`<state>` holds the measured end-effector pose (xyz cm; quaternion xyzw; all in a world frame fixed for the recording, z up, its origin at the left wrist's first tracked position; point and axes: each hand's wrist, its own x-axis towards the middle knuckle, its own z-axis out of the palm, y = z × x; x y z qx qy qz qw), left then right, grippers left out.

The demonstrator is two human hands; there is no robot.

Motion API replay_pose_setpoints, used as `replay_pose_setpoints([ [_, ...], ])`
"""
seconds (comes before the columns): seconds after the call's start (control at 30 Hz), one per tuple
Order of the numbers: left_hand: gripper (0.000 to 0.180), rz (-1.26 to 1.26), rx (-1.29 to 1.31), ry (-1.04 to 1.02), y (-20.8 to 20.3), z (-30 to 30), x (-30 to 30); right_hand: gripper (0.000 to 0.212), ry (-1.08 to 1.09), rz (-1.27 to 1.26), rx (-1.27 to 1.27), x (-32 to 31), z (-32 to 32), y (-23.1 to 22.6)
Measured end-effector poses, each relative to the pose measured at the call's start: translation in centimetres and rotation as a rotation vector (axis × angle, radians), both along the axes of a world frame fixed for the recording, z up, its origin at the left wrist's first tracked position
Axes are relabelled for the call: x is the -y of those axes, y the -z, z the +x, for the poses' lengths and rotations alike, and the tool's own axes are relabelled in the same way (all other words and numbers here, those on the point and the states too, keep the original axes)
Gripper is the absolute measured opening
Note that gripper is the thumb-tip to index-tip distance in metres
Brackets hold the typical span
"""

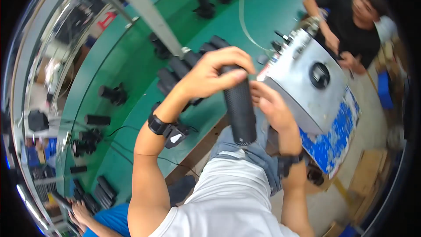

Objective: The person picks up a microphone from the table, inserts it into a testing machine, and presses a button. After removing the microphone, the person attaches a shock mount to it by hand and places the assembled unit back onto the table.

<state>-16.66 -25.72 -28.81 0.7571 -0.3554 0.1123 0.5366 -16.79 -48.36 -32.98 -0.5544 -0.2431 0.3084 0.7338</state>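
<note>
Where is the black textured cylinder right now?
In the head view's centre, the black textured cylinder is held between the left hand and right hand, beside the grey machine.

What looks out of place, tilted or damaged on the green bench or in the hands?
Nothing looks damaged or spilled. The left hand grips the top of a black textured cylinder, and the right hand touches its side. Similar black cylinders lie loosely on the green bench, some on their sides, none visibly broken.

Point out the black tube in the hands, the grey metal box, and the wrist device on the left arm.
black tube (240, 114), head view, on its textured middle.
grey metal box (302, 92), head view, on its bare grey face.
wrist device (169, 131), head view, on the strap and clip.
</note>
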Motion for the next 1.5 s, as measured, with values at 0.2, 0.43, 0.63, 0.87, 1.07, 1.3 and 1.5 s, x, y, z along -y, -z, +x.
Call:
replay_pose_setpoints([
  [0.2,0.06,-0.348,-0.279,-0.16,2.0,1.1,7.5,0.067,0.219,0.61,-0.195,4.1,1.6,1.8],
  [0.43,0.057,-0.516,-0.926,0.452,6.4,-3.2,14.8,0.069,0.56,0.566,-0.027,10.3,-0.2,0.2],
  [0.63,0.064,-0.812,-1.345,0.941,8.4,-2.3,17.6,0.071,0.229,0.924,0.107,14.5,1.1,1.4],
  [0.87,0.064,-0.869,-1.243,0.606,9.1,-0.9,18.3,0.07,0.502,0.614,0.205,14.8,2.4,-1.4],
  [1.07,0.061,-0.636,-1.433,0.686,10.0,0.3,17.5,0.062,0.439,0.345,0.417,16.1,5.0,-2.5],
  [1.3,0.029,-0.533,-1.276,0.384,11.9,0.5,15.2,0.04,0.955,-0.116,0.759,18.1,14.2,-1.2],
  [1.5,0.025,-0.572,-1.311,0.327,12.9,0.4,15.0,0.034,0.911,-0.301,0.639,16.6,16.3,3.2],
])
